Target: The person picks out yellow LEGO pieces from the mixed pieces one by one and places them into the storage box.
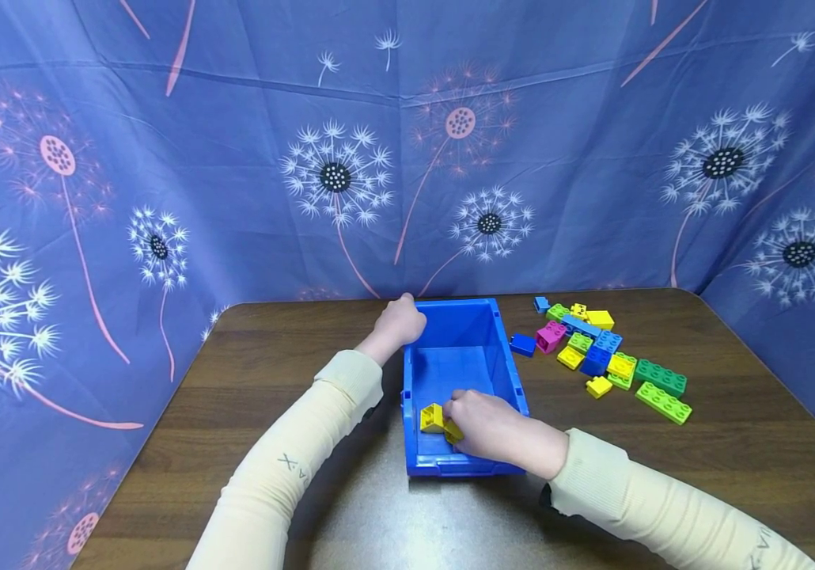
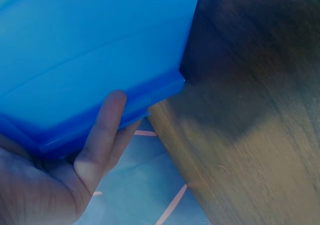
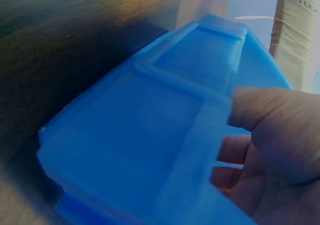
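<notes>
A blue plastic bin (image 1: 450, 366) stands on the table, its long side running away from me. My left hand (image 1: 400, 320) grips its far left corner; in the left wrist view, fingers of that hand (image 2: 95, 150) lie against the bin's outer wall (image 2: 100, 60). Low inside the bin's near end, my right hand (image 1: 487, 423) has curled fingers at a yellow toy brick (image 1: 453, 432), mostly hidden by the hand. Beside it in the bin is another yellow brick (image 1: 432, 418). The bin's wall (image 3: 135, 125) hides the right fingertips in the right wrist view.
Several loose toy bricks lie right of the bin, among them a magenta brick (image 1: 551, 336), a dark green brick (image 1: 661, 378), a lime brick (image 1: 664, 402) and a dark blue one (image 1: 522, 344). Behind the wooden table (image 1: 272, 348) hangs a blue dandelion-print cloth (image 1: 236, 158).
</notes>
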A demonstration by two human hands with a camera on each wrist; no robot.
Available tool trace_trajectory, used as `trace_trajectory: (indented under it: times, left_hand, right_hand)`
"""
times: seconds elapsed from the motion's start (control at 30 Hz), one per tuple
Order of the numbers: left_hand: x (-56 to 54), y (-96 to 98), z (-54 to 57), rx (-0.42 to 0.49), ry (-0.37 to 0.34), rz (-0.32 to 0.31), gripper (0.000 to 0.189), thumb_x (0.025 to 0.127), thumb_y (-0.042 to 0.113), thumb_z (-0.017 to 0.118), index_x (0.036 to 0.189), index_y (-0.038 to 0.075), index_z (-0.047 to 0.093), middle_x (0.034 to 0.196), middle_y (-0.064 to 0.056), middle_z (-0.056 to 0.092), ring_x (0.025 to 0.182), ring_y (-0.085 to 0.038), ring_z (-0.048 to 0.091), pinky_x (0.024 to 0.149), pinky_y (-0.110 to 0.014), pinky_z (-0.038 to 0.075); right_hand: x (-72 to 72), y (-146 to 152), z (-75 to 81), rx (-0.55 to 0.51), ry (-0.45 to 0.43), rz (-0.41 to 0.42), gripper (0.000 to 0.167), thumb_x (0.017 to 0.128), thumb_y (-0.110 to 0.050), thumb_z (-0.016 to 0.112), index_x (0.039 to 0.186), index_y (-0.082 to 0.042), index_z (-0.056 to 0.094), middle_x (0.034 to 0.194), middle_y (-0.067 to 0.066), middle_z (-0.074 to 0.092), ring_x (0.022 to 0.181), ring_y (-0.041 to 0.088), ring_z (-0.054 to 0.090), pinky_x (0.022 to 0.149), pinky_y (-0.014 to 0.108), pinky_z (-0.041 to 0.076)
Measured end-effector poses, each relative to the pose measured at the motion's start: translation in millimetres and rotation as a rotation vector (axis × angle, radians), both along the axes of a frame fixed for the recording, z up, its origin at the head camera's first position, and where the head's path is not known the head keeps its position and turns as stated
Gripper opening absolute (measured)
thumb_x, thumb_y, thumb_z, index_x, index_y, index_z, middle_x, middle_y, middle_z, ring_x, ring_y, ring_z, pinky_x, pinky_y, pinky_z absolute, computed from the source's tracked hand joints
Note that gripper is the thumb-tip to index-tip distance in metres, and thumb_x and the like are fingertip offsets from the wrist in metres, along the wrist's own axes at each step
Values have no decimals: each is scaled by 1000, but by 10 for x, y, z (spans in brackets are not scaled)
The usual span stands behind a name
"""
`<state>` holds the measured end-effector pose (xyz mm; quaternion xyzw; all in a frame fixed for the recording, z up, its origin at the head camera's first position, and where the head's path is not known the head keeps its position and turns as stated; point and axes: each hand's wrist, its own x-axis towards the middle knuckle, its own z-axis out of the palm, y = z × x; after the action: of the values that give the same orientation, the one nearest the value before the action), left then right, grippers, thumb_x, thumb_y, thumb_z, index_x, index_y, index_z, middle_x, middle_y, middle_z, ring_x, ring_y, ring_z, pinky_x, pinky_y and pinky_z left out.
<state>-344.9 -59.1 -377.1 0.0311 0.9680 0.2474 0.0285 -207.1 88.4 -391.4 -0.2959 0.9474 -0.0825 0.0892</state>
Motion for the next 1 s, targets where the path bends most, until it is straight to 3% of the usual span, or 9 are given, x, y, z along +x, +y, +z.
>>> trace_trajectory:
  times: [0.27,0.63,1.0]
  left_hand:
    - [52,1,34,47,-21,6,48,96,21,40,138,-1,38,113,-18,59,70,-23,62,51,-29,49]
    - [-2,-15,-2,69,-40,9,49,95,20,41,139,-1,36,112,-19,59,57,-21,61,46,-29,49]
    - [-5,3,-4,62,-43,21,48,94,20,41,137,-1,39,107,-19,61,56,-22,61,46,-30,49]
  right_hand:
    - [31,4,110,5,22,-3,41,73,-26,81,108,-9,69,102,8,66,92,23,66,75,40,56]
    - [105,31,341,-62,40,5,40,74,-26,80,110,-11,68,108,7,65,99,23,64,78,41,55]
    - [145,153,574,-145,166,26,37,77,-26,78,110,-15,67,112,6,63,106,24,61,79,39,55]
